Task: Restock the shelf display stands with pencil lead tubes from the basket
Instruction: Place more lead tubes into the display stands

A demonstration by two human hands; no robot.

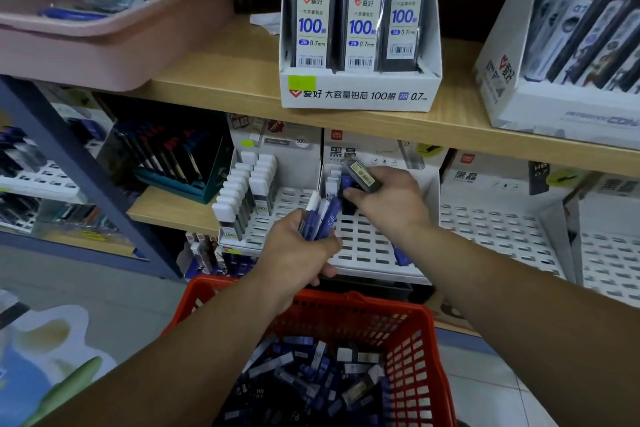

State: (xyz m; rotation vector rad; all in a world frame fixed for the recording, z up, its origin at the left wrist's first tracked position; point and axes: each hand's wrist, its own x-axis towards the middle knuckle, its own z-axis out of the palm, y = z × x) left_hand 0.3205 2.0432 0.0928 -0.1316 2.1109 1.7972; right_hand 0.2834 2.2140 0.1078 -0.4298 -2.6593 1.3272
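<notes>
Red basket (349, 298) lies below both hands. By the left hand (294, 253) blue tubes (320, 218) are gripped; 1 tilted dark tube (363, 175) is pinched by the right hand (391, 204), the nearer to the stand (367, 246) slots just beneath it.

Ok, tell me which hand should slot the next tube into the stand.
Right. The right hand holds a dark tube just above the middle stand and its slots. The left hand is full, gripping a bundle of blue tubes lower down.

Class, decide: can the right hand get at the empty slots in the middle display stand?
Probably yes: the right hand, holding a tube, hangs over the display stand's open slots; nothing blocks it.
</notes>
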